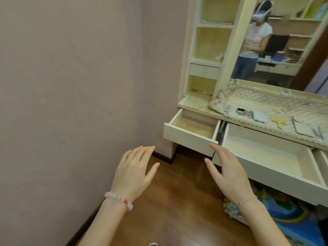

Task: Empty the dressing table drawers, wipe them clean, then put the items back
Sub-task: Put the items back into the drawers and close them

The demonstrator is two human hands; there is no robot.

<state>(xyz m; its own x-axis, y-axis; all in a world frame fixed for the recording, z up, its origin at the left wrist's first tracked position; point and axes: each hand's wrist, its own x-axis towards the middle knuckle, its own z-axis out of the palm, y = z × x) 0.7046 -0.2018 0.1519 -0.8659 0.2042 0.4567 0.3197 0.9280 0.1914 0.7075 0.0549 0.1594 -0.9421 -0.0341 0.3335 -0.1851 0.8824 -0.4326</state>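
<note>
Cream wooden small drawer [191,129] & wide cream drawer [262,153] stand open, bare, bits [259,117] parked on quilted beige cloth [262,98] prob. for wiping; left hand [134,173], right hand [229,174] hover apart, empty.

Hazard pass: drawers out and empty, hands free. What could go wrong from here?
The small drawer hangs far out; pressing down inside may strain its runners.
Fingertips of the right hand sit by the gap between that drawer and the wide drawer: pinch risk if either slides.
The yellow item lies near the front edge of the tabletop; a bump could drop it into the wide drawer.
</note>
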